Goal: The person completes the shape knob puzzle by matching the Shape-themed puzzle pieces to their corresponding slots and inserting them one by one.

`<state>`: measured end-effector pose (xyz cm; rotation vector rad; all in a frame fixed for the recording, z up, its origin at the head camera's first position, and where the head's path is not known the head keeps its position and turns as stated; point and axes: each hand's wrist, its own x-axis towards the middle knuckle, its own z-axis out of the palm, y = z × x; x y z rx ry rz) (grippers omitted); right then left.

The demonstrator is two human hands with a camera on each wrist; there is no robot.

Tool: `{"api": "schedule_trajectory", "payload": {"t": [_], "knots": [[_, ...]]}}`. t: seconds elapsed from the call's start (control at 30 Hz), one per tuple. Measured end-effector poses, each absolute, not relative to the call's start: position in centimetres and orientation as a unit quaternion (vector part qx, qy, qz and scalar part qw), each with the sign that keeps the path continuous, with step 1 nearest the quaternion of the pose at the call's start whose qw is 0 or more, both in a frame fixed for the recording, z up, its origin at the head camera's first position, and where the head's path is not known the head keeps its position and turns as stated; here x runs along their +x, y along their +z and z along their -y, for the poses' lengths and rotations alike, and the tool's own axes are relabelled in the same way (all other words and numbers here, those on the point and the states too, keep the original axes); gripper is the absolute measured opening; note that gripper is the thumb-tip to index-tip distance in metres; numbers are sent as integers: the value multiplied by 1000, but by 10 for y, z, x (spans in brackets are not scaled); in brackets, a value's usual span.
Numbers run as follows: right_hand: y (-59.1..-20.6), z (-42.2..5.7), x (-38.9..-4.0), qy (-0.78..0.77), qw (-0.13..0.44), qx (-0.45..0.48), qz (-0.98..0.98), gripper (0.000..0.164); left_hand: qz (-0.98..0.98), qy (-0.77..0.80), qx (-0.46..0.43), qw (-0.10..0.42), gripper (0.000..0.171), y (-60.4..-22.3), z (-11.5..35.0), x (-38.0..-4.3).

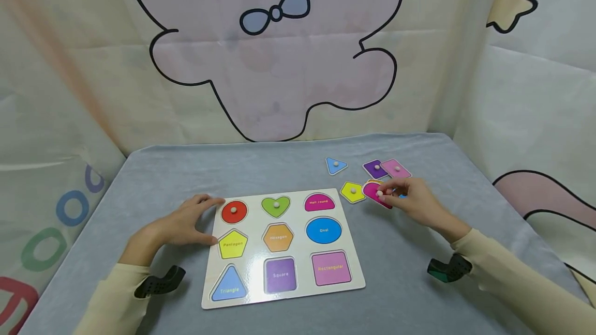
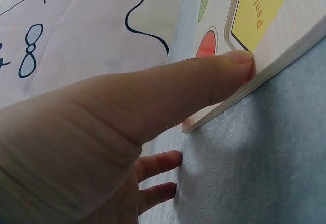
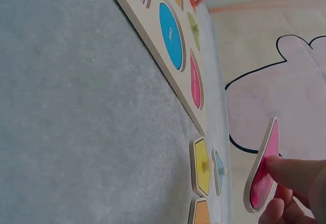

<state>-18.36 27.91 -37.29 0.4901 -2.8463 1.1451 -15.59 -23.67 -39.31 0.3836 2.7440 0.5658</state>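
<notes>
My right hand (image 1: pixel 418 204) pinches the knob of a magenta half-round puzzle piece (image 3: pixel 263 178), held up off the table just right of the wooden shape board (image 1: pixel 251 296). With its thumb on the board's left edge near the pentagon slot, my left hand (image 1: pixel 179 223) touches the board; its other fingers reach toward the top left corner. A red circle piece (image 1: pixel 234 212) and a green heart piece (image 1: pixel 276 206) sit in the board with their knobs up. The half-round recess (image 1: pixel 319 202) shows its printed label.
Loose knobbed pieces lie beyond the board's right side: a yellow pentagon (image 1: pixel 352 193), a blue triangle (image 1: pixel 336 166), a purple square (image 1: pixel 374 169) and a pink rectangle (image 1: pixel 397 168). An orange piece (image 3: pixel 201 213) lies partly hidden beside the pentagon. Printed cloth (image 1: pixel 279 76) hangs behind the table.
</notes>
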Motion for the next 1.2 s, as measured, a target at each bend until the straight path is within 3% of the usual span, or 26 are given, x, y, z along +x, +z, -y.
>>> {"api": "schedule_trajectory", "payload": {"t": [0.63,1.2], "knots": [[-374,-219,-225,374,-74,253,889,15,-959,198,124,162,93,-392,237,-154],[-394,-177,-238,330,-135,286,889,13,-958,202,137,148,92,-393,237,-154]]}}
